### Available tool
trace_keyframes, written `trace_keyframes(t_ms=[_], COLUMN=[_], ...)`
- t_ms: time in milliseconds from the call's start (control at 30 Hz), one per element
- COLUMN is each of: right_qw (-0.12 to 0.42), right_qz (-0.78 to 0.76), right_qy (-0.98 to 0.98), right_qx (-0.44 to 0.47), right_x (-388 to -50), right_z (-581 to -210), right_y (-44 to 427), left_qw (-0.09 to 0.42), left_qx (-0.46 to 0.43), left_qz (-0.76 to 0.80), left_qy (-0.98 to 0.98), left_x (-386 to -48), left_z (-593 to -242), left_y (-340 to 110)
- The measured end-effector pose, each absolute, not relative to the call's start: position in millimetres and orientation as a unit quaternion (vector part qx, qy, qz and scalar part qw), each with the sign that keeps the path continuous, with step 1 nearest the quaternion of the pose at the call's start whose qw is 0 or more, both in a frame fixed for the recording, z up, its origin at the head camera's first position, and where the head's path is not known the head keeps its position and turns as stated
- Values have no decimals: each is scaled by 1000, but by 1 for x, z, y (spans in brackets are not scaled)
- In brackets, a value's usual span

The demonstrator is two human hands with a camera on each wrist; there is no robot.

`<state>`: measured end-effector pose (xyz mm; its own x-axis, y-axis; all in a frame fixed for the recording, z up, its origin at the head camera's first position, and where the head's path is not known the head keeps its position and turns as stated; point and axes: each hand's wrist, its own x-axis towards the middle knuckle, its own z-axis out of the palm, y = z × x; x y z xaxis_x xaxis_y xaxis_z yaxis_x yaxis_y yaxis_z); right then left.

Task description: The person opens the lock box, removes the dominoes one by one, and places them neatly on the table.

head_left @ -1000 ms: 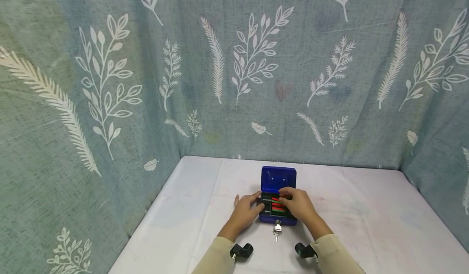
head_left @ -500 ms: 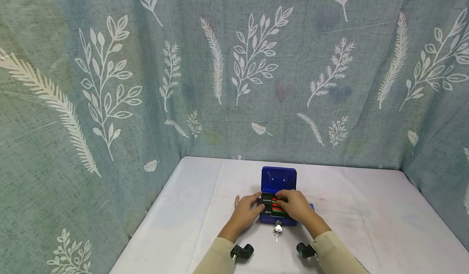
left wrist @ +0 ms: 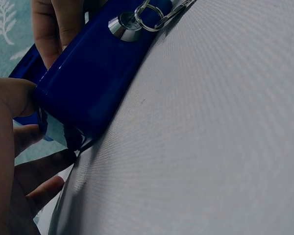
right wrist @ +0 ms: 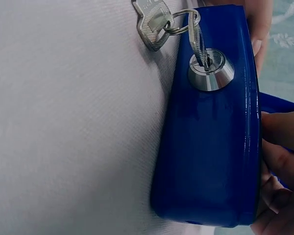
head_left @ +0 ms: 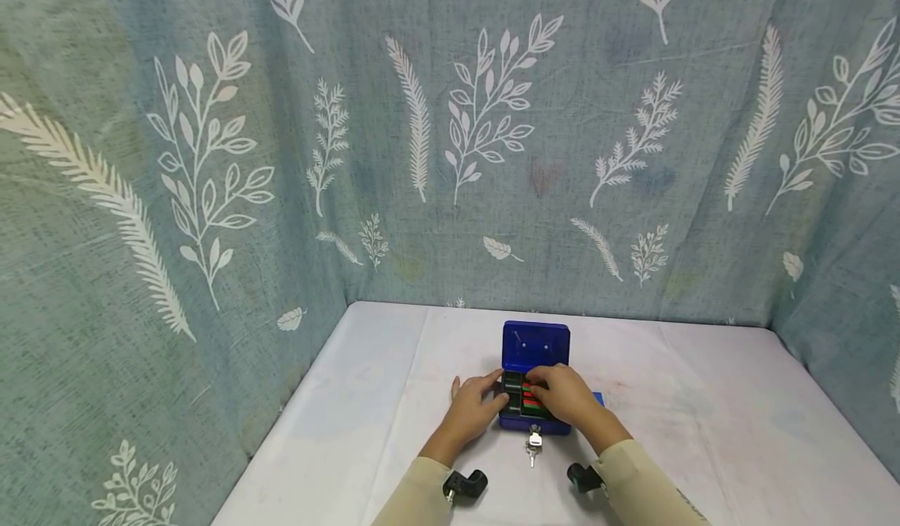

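A small blue cash box [head_left: 536, 426] stands on the table with its lid [head_left: 536, 345] raised. Inside it lies a black compartment tray [head_left: 512, 402], with red and green strips [head_left: 531, 404] in its right part. My left hand [head_left: 467, 412] holds the box's left side, its thumb on the rim and its fingers spread along the outside. Over the tray, my right hand [head_left: 566, 395] has its thumb and index finger pinched at a strip; their tips are partly hidden. Keys [right wrist: 154, 22] hang on a ring from the silver lock [right wrist: 210, 73] at the front.
A blue object [head_left: 598, 398] shows behind my right wrist, to the right of the box, mostly covered. White cloth covers the table [head_left: 394, 377]. A leaf-patterned curtain [head_left: 492, 119] stands behind and at both sides. Black wrist mounts [head_left: 466, 484] stick out at my cuffs.
My right hand has shifted slightly left and down over the tray, and the blue object beside the box has come into sight. The left hand stays on the box's side.
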<state>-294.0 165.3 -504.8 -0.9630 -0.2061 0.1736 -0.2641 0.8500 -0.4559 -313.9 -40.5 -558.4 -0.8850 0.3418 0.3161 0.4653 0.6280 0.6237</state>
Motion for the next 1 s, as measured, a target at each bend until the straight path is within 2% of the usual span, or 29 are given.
trace_keyframes(t_ms=[1000], right_qw=[82], right_qz=[289], right_qy=[-945], right_qx=[126], right_x=[-294], right_z=[-507], right_y=[168], left_qw=[76], left_qx=[-219], left_qz=[-364], left_qy=[-902], left_x=[-312], left_z=[-557], left_y=[-40])
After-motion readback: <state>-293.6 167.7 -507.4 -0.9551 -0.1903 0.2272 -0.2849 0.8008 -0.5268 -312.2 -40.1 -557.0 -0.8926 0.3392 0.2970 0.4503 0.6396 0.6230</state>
